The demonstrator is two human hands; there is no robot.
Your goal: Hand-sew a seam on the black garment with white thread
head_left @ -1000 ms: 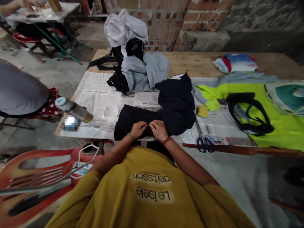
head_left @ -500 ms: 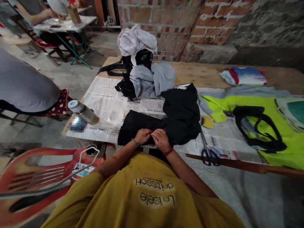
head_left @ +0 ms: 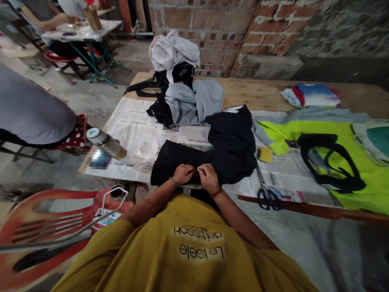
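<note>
A dark navy garment (head_left: 234, 136), bent into a U shape, lies on newspaper (head_left: 133, 129) at the table's front edge. My left hand (head_left: 183, 174) is closed over its near part, fingers pinched together at the cloth. Just right of it, my right hand (head_left: 208, 178) is in a pinch, thumb against forefinger; whatever is between them is too small to make out. A narrow gap separates the fingertips of the two hands. Scissors with dark blue handles (head_left: 269, 199) rest at the table edge to the right, beside a yellow round piece (head_left: 265, 154).
A bottle (head_left: 106, 144) stands at the left table corner. Grey cloth (head_left: 194, 101) and a pale bundle (head_left: 173, 52) are piled behind. Rightward lie a neon-yellow garment (head_left: 373, 186) and a black strap loop (head_left: 332, 162). A red chair (head_left: 69, 202) stands left; a seated person is beyond.
My right hand has shifted slightly right, away from my left, opening a small gap between the fingertips. The garment stays in place.
</note>
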